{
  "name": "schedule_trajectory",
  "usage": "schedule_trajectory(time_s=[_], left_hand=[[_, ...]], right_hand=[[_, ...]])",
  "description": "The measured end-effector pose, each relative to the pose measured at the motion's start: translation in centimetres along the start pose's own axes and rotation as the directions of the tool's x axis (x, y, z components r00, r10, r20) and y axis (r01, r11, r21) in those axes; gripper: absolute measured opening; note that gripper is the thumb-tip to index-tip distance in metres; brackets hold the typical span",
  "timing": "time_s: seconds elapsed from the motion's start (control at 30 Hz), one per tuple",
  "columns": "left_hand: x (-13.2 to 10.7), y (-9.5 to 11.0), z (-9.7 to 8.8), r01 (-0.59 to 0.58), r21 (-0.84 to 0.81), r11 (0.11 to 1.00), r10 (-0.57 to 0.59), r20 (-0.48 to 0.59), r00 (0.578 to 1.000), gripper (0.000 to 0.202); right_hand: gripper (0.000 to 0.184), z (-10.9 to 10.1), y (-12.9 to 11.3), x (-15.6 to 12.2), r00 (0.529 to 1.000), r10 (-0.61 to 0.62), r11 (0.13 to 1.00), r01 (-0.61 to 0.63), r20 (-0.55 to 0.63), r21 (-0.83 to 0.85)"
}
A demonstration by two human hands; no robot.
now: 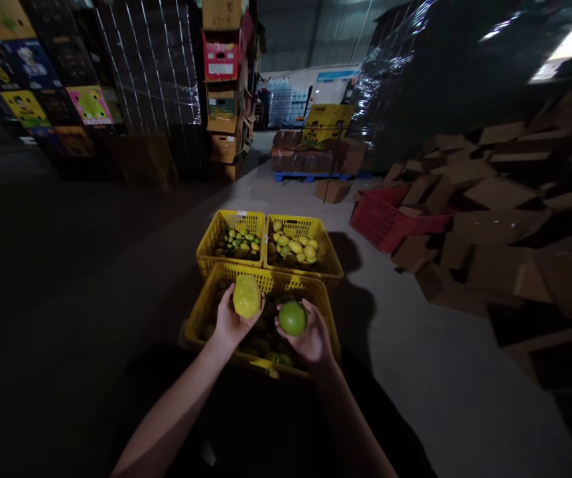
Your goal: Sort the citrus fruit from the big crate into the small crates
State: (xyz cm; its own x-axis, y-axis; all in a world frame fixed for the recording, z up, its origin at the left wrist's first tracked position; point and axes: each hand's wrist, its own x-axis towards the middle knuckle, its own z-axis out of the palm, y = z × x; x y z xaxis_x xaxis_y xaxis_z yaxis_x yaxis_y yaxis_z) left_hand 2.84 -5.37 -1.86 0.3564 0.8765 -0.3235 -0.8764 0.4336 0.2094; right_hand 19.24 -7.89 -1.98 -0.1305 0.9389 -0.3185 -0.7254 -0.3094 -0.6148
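Observation:
My left hand [229, 323] is closed round a yellow fruit [247, 296], and my right hand [310, 338] grips a round green fruit [292, 317]. Both hands hover over a near yellow basket [197, 318] that holds several dim fruits. Behind it stand two more yellow baskets side by side: the far left basket [207, 243] has mostly green fruits, the far right basket [328, 247] has mostly yellow ones.
A red crate [383, 222] lies tipped at the right, beside a heap of flattened cardboard boxes [505, 219]. Stacked cartons [223, 86] and wrapped pallets [151, 66] stand at the back left. A blue pallet with boxes [316, 159] stands further back on the concrete floor.

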Motion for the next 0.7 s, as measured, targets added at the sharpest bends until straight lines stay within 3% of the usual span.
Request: schedule_trajectory(time_s=[0.1,0.17,0.3,0.4,0.5,0.57,0.7], left_hand=[[-0.4,-0.2,0.7,-0.018,0.034,0.999,0.018,-0.003,1.000,0.037],[-0.7,-0.2,1.1,-0.106,0.070,0.992,0.107,-0.011,0.994,0.036],[-1.1,-0.3,1.6,-0.336,0.132,0.933,0.344,-0.045,0.938,0.033],[-1.1,-0.6,1.8,-0.398,0.200,0.895,0.408,-0.010,0.913,0.033],[-0.8,-1.6,1.2,-0.413,0.272,0.869,0.422,0.029,0.906,0.035],[-0.4,-2.4,0.3,-0.434,0.323,0.841,0.458,0.002,0.889,0.033],[0.3,-3.7,-1.2,-0.466,0.427,0.775,0.536,-0.055,0.842,0.025]], right_hand=[[0.020,0.3,-0.1,-0.2,0.995,-0.051,0.998,0.054,0.088,-0.033],[0.022,0.6,0.1,-0.4,0.987,-0.098,0.993,0.105,0.126,-0.048],[0.021,1.2,0.7,-0.8,0.953,-0.268,0.957,0.280,0.143,-0.073],[0.021,1.7,1.1,-0.8,0.929,-0.347,0.932,0.357,0.128,-0.068],[0.024,2.1,1.5,-0.5,0.902,-0.413,0.904,0.423,0.124,-0.066],[0.025,2.3,1.7,-0.2,0.870,-0.479,0.866,0.490,0.112,-0.097],[0.014,2.8,1.8,0.0,0.799,-0.601,0.779,0.581,-0.015,-0.235]])
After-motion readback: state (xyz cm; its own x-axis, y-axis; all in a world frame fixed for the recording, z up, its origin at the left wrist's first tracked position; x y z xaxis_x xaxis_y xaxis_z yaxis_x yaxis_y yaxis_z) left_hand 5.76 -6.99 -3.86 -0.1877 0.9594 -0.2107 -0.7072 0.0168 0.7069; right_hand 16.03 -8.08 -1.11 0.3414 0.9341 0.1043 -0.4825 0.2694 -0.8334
